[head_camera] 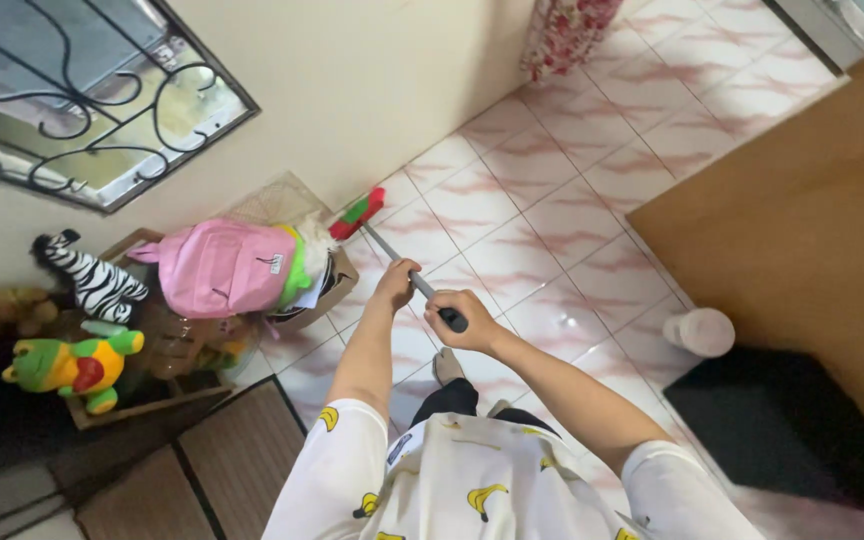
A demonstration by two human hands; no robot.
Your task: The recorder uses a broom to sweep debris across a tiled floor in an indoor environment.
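- Broom runs diagonally through the middle of the frame: grey metal handle, black grip cap at the near end, red and green head low against the wall, just beside the cardboard box.
- Left hand sits further down the shaft, fingers wrapped fully round it. Right hand is closed over the black end cap, knuckles up. Both are shut tight on the handle; no gap shows.
- Handling, as judged: a light, stiff pole; the bare metal is likely a little slick, and the rubbery cap gives the surer hold. One hand at the cap and one partway down the shaft looks like the sensible spread. The head looks softer than the shaft and should flex where it meets the floor.
- Floor: glossy white tiles with pink marbling, grey grout lines, reflective in places.
- Left of the frame: a pink backpack lies on the box, with a zebra soft toy and a green and yellow plush toy near it in a wooden tray.
- Upper left: window with a curled black iron grille in a cream wall.
- Right side: wooden panel, a dark mat below it, and a small white round container on the tiles.
- Bottom left: brown woven mats.
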